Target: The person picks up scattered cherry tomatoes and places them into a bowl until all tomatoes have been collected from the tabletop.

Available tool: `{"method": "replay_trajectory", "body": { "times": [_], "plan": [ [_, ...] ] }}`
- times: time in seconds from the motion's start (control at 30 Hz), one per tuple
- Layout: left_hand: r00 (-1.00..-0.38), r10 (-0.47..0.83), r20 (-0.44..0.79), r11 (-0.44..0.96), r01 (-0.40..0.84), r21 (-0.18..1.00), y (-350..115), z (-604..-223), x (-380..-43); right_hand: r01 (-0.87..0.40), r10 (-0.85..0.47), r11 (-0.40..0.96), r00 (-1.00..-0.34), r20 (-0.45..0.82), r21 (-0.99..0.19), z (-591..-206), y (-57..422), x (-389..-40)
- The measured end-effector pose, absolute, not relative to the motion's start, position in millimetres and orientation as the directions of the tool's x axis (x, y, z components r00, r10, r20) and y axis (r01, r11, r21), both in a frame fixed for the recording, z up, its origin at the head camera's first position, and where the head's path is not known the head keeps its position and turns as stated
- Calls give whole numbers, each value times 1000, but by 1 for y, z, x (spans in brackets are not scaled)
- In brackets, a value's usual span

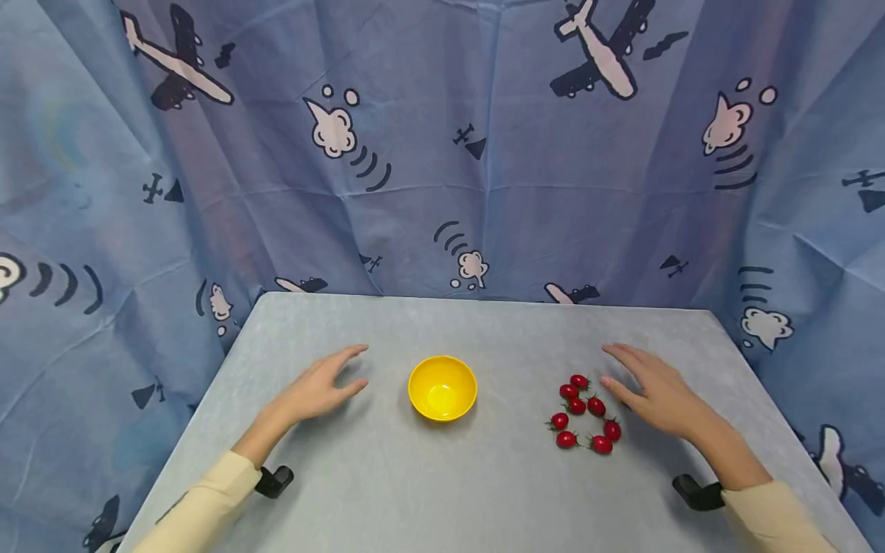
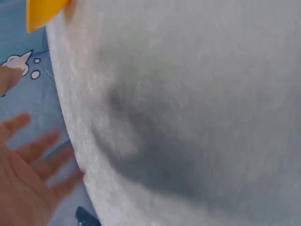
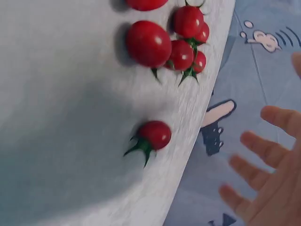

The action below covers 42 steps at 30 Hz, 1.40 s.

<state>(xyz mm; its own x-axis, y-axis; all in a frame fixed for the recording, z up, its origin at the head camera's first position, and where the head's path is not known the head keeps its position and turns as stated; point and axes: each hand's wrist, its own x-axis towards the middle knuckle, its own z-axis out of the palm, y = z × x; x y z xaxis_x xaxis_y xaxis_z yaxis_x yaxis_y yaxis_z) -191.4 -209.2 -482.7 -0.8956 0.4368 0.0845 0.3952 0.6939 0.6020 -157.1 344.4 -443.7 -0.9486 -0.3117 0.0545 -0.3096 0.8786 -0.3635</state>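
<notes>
A yellow bowl (image 1: 442,376) stands near the middle of the table. My left hand (image 1: 319,390) hovers to its left, fingers extended and thumb apart, holding nothing. In the left wrist view, the spread fingers of that hand (image 2: 28,174) show at the lower left, and part of the bowl (image 2: 43,13) at the top left. Several red cherry tomatoes (image 1: 611,431) with green stems lie in a loose ring on the right. Just right of them, my right hand (image 1: 657,392) is held with straight fingers around nothing. One tomato (image 3: 157,135) lies apart in the right wrist view.
The pale grey table (image 1: 442,491) ends at a straight far edge. Behind it and along both sides hangs a blue curtain (image 1: 415,153) printed with airplanes and clouds. Black straps with small mounts (image 1: 698,493) sit at both wrists.
</notes>
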Motion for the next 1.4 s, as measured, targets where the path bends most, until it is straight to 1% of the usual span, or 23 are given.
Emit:
{"method": "replay_trajectory", "body": {
  "times": [0.07,0.17,0.27,0.4,0.5,0.6,0.8,1.07,1.23,1.4],
  "plan": [
    [-870,482,107,561,400,725,-208,-485,-192,-335,-317,848,-942,112,-410,-444,353,-154],
    [-851,508,134,387,364,847,-204,-489,-193,-358,-307,806,-934,184,-472,-446,367,-151],
    [-843,517,146,257,316,913,-196,-493,-195,-365,-293,777,-931,218,-514,-449,379,-150],
    [-838,531,121,167,244,955,-185,-497,-196,-330,-270,753,-944,191,-569,-454,391,-149],
    [-842,528,115,130,213,968,-177,-499,-196,-301,-253,736,-953,165,-607,-459,398,-147],
    [-840,526,134,99,216,971,-169,-501,-196,-287,-240,724,-957,161,-628,-463,402,-145],
    [-824,546,151,60,218,974,-154,-506,-196,-298,-213,696,-955,208,-653,-476,411,-145],
    [-838,529,132,89,210,974,-141,-511,-193,-331,-205,671,-943,263,-663,-494,412,-146],
    [-846,519,124,115,213,970,-140,-512,-191,-294,-174,702,-954,245,-649,-497,409,-147],
    [-842,528,110,127,206,970,-140,-513,-189,-213,-135,744,-976,169,-633,-499,404,-148]
  ]
}}
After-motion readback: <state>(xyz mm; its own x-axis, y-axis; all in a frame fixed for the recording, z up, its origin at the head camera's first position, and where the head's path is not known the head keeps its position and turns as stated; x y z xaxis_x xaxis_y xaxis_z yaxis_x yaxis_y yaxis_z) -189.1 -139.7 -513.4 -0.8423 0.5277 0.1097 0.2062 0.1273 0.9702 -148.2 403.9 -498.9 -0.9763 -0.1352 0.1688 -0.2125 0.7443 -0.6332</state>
